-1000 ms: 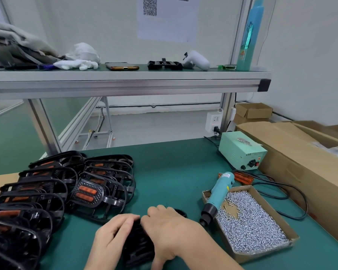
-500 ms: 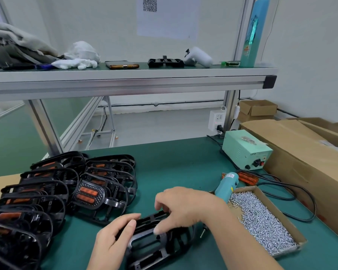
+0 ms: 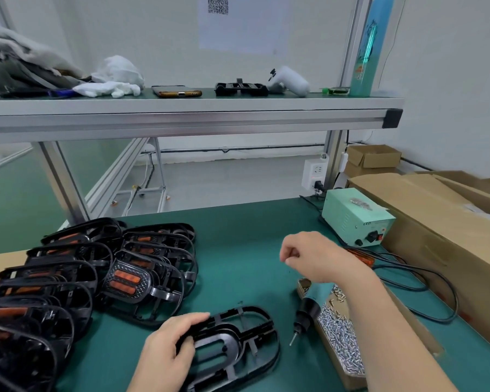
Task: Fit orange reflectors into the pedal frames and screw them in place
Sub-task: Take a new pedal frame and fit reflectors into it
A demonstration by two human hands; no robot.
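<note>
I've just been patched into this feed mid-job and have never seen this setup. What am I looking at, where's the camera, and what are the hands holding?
There is no machine here. A person is working with bare hands, and the single picture comes from a camera worn on their head, looking forward and down.

The left hand grips the edge of an empty black pedal frame lying on the green table. The right hand hovers above the table with its fingers curled; I cannot tell whether it pinches anything small. Below it, an electric screwdriver lies across the corner of a cardboard tray of screws.

At the left sit stacked pedal frames, several showing orange reflectors. A mint-green power box stands at the back right.
</note>
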